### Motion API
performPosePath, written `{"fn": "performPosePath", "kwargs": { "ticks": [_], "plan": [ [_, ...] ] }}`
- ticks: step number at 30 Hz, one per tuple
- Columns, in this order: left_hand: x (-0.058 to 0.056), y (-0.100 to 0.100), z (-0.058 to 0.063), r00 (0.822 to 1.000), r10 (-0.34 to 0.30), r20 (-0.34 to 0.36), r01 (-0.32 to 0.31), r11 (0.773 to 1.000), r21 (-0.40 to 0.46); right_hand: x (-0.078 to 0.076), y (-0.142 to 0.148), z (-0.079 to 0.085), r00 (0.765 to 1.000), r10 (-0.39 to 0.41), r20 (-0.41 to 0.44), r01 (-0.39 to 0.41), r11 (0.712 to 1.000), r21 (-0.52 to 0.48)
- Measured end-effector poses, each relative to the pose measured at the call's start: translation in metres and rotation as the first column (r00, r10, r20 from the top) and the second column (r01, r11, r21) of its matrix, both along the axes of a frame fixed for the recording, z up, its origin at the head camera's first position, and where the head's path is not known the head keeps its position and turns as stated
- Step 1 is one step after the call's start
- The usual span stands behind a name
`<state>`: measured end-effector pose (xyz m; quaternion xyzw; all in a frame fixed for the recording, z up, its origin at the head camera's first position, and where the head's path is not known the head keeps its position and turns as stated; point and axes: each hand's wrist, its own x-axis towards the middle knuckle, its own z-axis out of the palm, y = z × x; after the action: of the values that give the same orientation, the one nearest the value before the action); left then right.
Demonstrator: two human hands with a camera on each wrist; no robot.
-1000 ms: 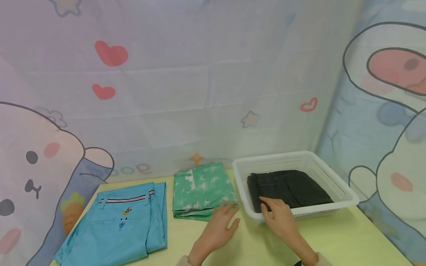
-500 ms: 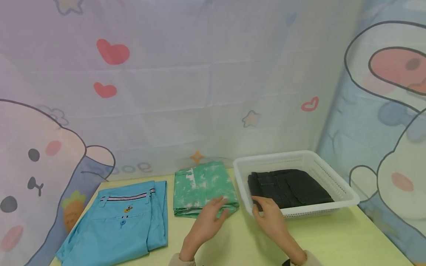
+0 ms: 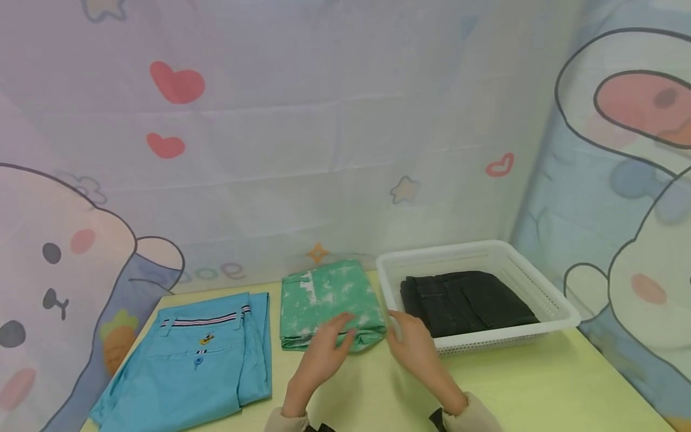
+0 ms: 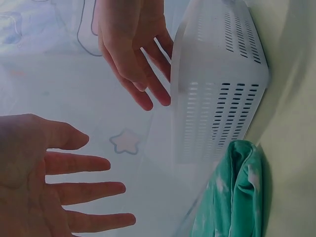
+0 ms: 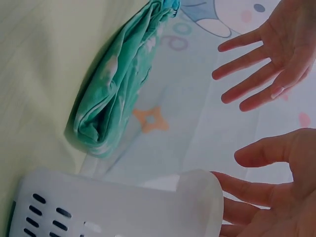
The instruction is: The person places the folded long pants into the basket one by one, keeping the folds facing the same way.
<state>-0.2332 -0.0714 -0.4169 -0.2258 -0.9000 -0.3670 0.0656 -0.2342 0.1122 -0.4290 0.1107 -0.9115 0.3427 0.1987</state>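
My left hand (image 3: 325,348) hovers above the near edge of a folded green and white patterned garment (image 3: 330,300), fingers straight and spread. In the left wrist view that hand (image 4: 64,177) holds nothing. Beside the left rim of a white plastic basket (image 3: 540,329), my right hand (image 3: 414,348) is held out with relaxed fingers, also holding nothing. Seen from the right wrist, fingers (image 5: 252,190) of the right hand overlap the basket's rim (image 5: 205,197). Inside the basket lies a folded black garment (image 3: 469,303), which looks like denim trousers.
Folded light blue trousers (image 3: 189,360) with a striped waistband lie at the table's left. The pale yellow-green table (image 3: 545,384) meets a printed cloth backdrop (image 3: 302,150) behind and at the sides. The basket stands at the back right, close to the green garment.
Both hands have moved left. The right hand has come from over the black garment to the basket's left rim; the left has shifted over the green garment's front edge.
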Motion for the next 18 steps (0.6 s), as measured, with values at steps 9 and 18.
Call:
{"fn": "performPosePath", "kwargs": {
  "ticks": [9,18],
  "plan": [
    [-0.005,-0.004,-0.004,0.999,0.042,-0.013,-0.042,0.999,-0.007,-0.006,-0.009,0.001,0.997,-0.036,-0.065,0.039,0.998,0.044],
    [-0.007,-0.012,-0.004,0.997,0.063,-0.033,-0.062,0.998,0.018,-0.009,-0.020,0.006,0.999,-0.013,-0.031,0.015,0.999,0.039]
  ]
}}
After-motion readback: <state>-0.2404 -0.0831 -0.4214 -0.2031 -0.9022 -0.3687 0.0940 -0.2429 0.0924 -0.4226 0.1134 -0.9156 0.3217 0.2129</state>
